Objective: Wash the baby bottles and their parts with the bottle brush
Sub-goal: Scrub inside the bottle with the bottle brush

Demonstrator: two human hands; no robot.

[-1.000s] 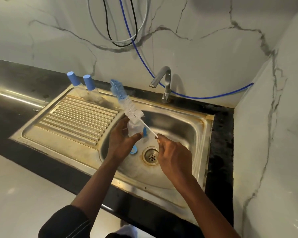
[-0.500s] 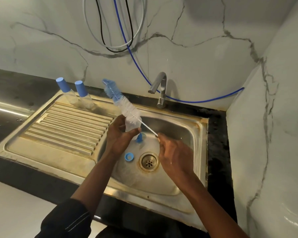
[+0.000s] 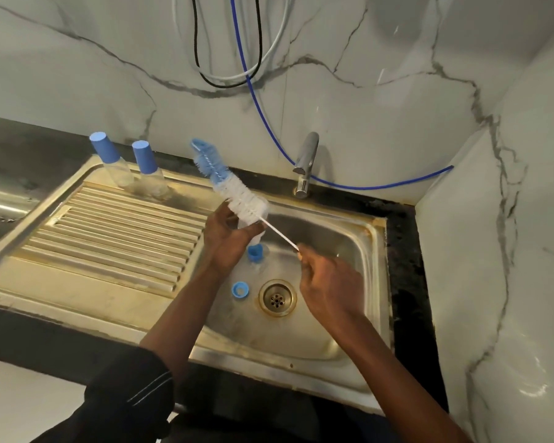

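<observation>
My left hand (image 3: 227,241) grips a small clear baby bottle (image 3: 256,235) over the sink basin (image 3: 343,231). Only the bottle's lower part shows below my fingers. A long bottle brush (image 3: 237,195) with white and blue bristles lies across the top of my left hand, its blue tip pointing up-left. My right hand (image 3: 328,284) pinches the end of its thin wire handle. A blue ring (image 3: 240,289) lies on the basin floor left of the drain (image 3: 277,297). Another blue part (image 3: 256,252) lies in the basin just below the bottle.
Two capped clear bottles (image 3: 111,159) (image 3: 149,169) with blue caps stand at the back of the ribbed drainboard (image 3: 115,231). A chrome tap (image 3: 306,164) rises behind the basin. Cables and a blue hose (image 3: 263,113) hang on the marble wall. A marble side wall stands to the right.
The brush has slid up and left across my left hand, with more bristle past the bottle. My right hand stays on the wire handle. The view has shifted slightly.
</observation>
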